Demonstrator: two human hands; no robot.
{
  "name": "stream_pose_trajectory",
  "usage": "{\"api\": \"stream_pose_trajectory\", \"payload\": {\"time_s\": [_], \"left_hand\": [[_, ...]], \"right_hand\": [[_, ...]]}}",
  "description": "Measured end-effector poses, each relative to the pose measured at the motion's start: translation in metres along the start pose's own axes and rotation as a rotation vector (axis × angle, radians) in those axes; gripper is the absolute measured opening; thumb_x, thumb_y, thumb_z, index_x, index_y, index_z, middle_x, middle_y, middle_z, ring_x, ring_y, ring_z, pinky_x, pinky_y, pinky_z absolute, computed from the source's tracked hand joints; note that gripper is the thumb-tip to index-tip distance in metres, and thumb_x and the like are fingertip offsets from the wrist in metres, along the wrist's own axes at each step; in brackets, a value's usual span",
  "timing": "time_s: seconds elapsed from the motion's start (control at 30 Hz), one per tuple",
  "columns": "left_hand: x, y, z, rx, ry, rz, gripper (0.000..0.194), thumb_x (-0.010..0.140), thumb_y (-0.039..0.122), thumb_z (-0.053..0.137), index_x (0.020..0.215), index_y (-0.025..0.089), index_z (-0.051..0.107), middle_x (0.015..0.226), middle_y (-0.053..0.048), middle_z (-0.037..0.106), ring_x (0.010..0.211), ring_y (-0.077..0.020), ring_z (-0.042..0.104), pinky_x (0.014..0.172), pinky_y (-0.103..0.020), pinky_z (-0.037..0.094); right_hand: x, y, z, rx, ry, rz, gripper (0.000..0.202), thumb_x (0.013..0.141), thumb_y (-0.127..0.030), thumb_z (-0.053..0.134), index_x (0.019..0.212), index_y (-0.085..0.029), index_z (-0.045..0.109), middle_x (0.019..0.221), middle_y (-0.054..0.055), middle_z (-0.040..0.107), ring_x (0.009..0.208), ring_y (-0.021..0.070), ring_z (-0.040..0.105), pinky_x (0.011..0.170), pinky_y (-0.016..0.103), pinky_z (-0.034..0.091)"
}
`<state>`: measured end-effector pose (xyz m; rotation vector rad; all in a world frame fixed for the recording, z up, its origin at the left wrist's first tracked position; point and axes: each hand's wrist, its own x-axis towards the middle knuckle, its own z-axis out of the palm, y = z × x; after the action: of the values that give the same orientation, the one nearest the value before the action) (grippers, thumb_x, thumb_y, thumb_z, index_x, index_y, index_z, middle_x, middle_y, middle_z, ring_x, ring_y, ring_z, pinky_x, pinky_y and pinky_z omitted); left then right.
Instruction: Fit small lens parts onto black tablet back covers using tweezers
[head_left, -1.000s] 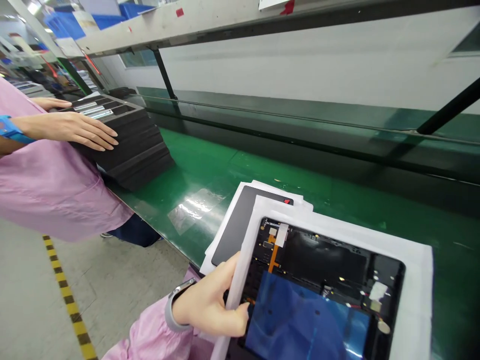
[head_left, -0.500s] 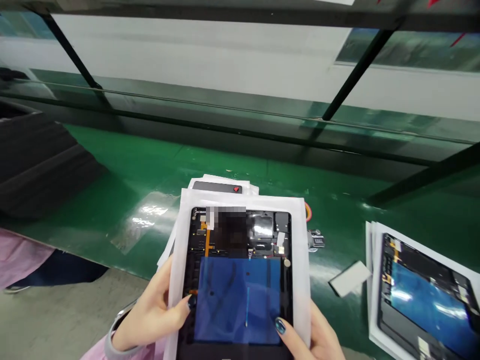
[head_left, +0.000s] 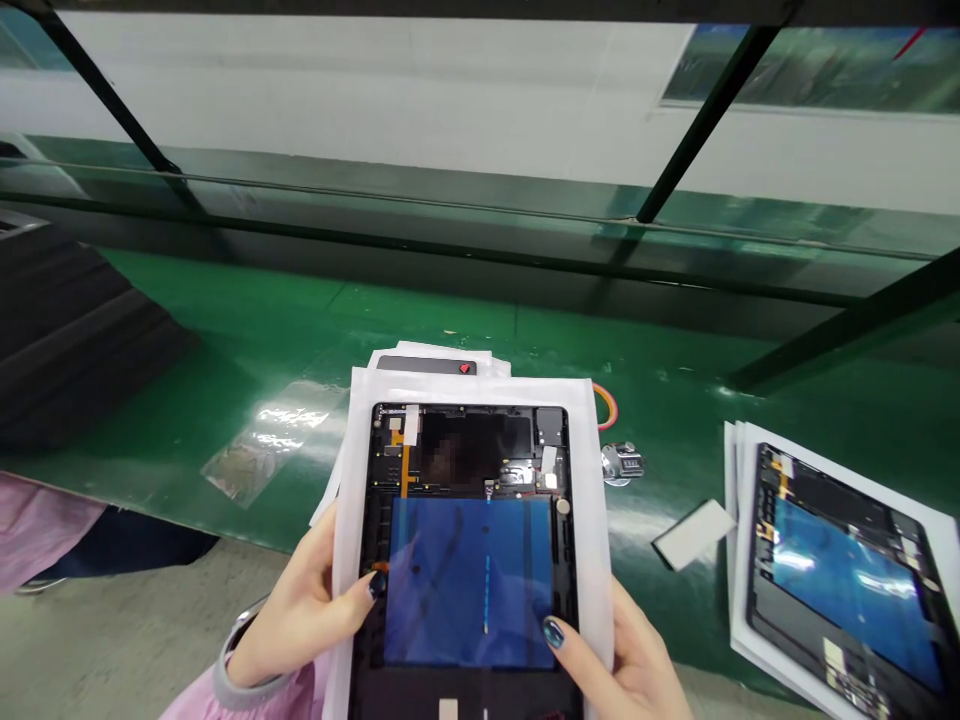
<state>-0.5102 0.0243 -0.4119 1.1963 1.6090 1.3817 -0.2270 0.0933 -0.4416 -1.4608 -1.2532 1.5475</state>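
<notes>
An opened tablet-like device [head_left: 469, 580] with a blue sheet over its middle lies on white padding [head_left: 592, 480], held between both hands. My left hand [head_left: 315, 600] grips the left edge, its thumb on the device's black frame. On the right edge is my right hand [head_left: 622, 660], thumb on top near the blue sheet's corner and the other fingers hidden beneath. Just behind it, more white padding carries a dark piece with a red heart mark [head_left: 427, 366].
At the right, a similar opened device [head_left: 847, 580] rests on stacked white padding. Beside it lies a small pale rectangular piece [head_left: 694, 535]. A metal object [head_left: 622, 462], a coloured ring [head_left: 606, 406], a clear plastic bag [head_left: 262, 440] and a dark box [head_left: 82, 330] sit on the green table [head_left: 300, 310].
The view has shifted slightly, and the held device appears a little higher and further left. More of its lower part shows. Both hands keep their hold.
</notes>
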Motion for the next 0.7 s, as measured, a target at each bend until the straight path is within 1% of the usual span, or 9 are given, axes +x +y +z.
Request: {"api": "stream_pose_trajectory", "payload": {"time_s": [0.1, 0.17, 0.23, 0.3, 0.33, 0.4, 0.5, 0.6, 0.7], "left_hand": [[0.003, 0.005, 0.000, 0.003, -0.032, -0.042, 0.040, 0.090, 0.046, 0.073, 0.122, 0.024, 0.075, 0.106, -0.008, 0.078, 0.089, -0.0277, 0.072, 0.083, -0.037, 0.062], [0.003, 0.006, 0.003, 0.002, 0.007, -0.056, 0.041, 0.088, 0.048, 0.075, 0.122, 0.025, 0.074, 0.106, -0.007, 0.078, 0.090, -0.0267, 0.070, 0.086, -0.036, 0.061], [0.002, 0.005, 0.008, -0.016, 0.084, -0.066, 0.043, 0.086, 0.052, 0.077, 0.120, 0.026, 0.075, 0.107, -0.006, 0.078, 0.091, -0.0254, 0.068, 0.087, -0.034, 0.059], [0.002, 0.005, 0.011, -0.034, 0.152, -0.061, 0.044, 0.086, 0.056, 0.077, 0.118, 0.026, 0.075, 0.107, -0.005, 0.077, 0.091, -0.0243, 0.067, 0.087, -0.033, 0.057], [0.003, 0.006, 0.012, -0.033, 0.164, -0.055, 0.044, 0.086, 0.056, 0.077, 0.117, 0.026, 0.076, 0.106, -0.005, 0.077, 0.090, -0.0238, 0.067, 0.086, -0.032, 0.057], [0.005, 0.009, 0.011, -0.009, 0.122, -0.042, 0.041, 0.086, 0.055, 0.076, 0.114, 0.025, 0.077, 0.106, -0.005, 0.077, 0.088, -0.0232, 0.068, 0.083, -0.031, 0.057], [0.012, 0.015, 0.007, 0.027, 0.048, -0.032, 0.032, 0.087, 0.046, 0.077, 0.108, 0.022, 0.077, 0.104, -0.006, 0.078, 0.085, -0.0236, 0.072, 0.076, -0.029, 0.059], [0.018, 0.019, 0.007, -0.007, 0.063, -0.022, 0.030, 0.084, 0.037, 0.079, 0.108, 0.021, 0.075, 0.100, -0.006, 0.080, 0.083, -0.0237, 0.073, 0.072, -0.028, 0.059], [0.023, 0.022, 0.009, -0.070, 0.077, -0.046, 0.033, 0.084, 0.035, 0.079, 0.113, 0.021, 0.074, 0.098, -0.004, 0.080, 0.084, -0.0237, 0.073, 0.072, -0.028, 0.059]], "right_hand": [[0.002, -0.005, 0.003, 0.085, -0.029, 0.032, 0.067, 0.074, -0.062, 0.086, 0.129, -0.026, 0.073, 0.122, 0.009, 0.076, 0.113, 0.0295, 0.073, 0.096, 0.030, 0.059], [0.004, -0.011, 0.006, 0.118, -0.061, 0.027, 0.066, 0.076, -0.062, 0.085, 0.129, -0.026, 0.072, 0.128, 0.009, 0.075, 0.114, 0.0294, 0.072, 0.099, 0.033, 0.058], [0.005, -0.018, 0.009, 0.125, -0.095, 0.017, 0.061, 0.077, -0.062, 0.084, 0.125, -0.026, 0.073, 0.127, 0.009, 0.075, 0.113, 0.0297, 0.073, 0.101, 0.035, 0.057], [0.005, -0.025, 0.011, 0.143, -0.104, 0.026, 0.058, 0.076, -0.063, 0.085, 0.121, -0.026, 0.075, 0.126, 0.008, 0.076, 0.116, 0.0295, 0.072, 0.103, 0.035, 0.056], [0.006, -0.027, 0.011, 0.160, -0.099, 0.040, 0.058, 0.075, -0.063, 0.086, 0.120, -0.027, 0.075, 0.125, 0.007, 0.076, 0.118, 0.0294, 0.071, 0.104, 0.034, 0.055], [0.007, -0.031, 0.011, 0.205, -0.091, 0.072, 0.056, 0.074, -0.062, 0.088, 0.119, -0.029, 0.076, 0.123, 0.005, 0.077, 0.122, 0.0291, 0.069, 0.107, 0.033, 0.053], [0.013, -0.035, 0.006, 0.240, -0.164, 0.114, 0.052, 0.080, -0.062, 0.083, 0.121, -0.031, 0.077, 0.116, 0.005, 0.079, 0.116, 0.0284, 0.071, 0.100, 0.032, 0.057], [0.021, -0.036, -0.002, 0.189, -0.318, 0.112, 0.048, 0.088, -0.060, 0.076, 0.126, -0.029, 0.075, 0.115, 0.006, 0.078, 0.101, 0.0260, 0.074, 0.084, 0.029, 0.061], [0.025, -0.037, -0.006, 0.150, -0.369, 0.109, 0.045, 0.091, -0.056, 0.075, 0.126, -0.029, 0.074, 0.114, 0.006, 0.078, 0.098, 0.0241, 0.074, 0.082, 0.027, 0.060]]}}
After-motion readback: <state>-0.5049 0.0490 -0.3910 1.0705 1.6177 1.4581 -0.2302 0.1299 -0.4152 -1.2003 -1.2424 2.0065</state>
